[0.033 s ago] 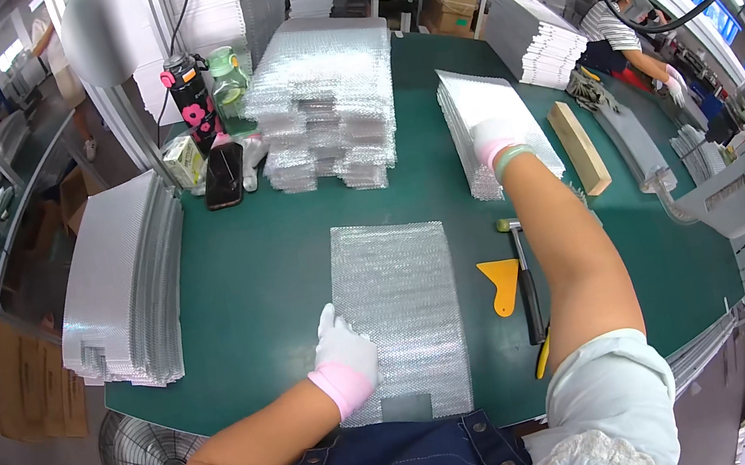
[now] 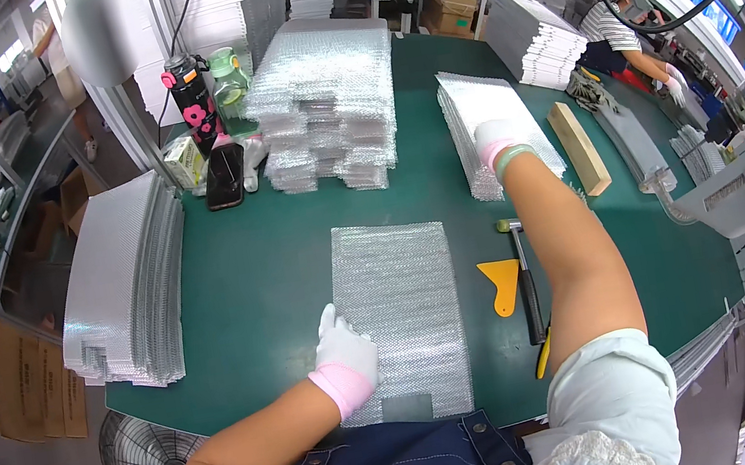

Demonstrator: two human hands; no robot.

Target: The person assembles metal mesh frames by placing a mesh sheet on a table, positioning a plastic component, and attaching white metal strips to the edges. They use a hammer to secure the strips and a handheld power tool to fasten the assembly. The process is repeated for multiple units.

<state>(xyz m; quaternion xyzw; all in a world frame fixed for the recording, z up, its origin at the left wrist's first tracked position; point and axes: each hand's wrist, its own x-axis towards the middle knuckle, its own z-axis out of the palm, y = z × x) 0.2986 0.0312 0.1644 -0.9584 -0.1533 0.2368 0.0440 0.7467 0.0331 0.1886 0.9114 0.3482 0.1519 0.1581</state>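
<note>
A silvery sheet with a fine bubbled or ribbed texture (image 2: 401,316) lies flat on the green table before me, with a small rectangular cut-out at its near edge. My left hand (image 2: 346,357), in a white glove with a pink cuff, rests on the sheet's left edge, fingers stretched forward. Farther off to the right, my right hand (image 2: 496,133) is on top of a stack of pale sheets (image 2: 508,101). It is gloved the same way, and its fingers blend into the white surface, so their closing is hard to read.
Silvery sheets are stacked at the left (image 2: 111,286) and at the back (image 2: 321,73). A phone (image 2: 225,176), a black bottle (image 2: 194,105) and a green bottle (image 2: 229,84) stand between. At right lie a yellow scraper (image 2: 502,285), a hammer (image 2: 529,295) and a wooden block (image 2: 579,149).
</note>
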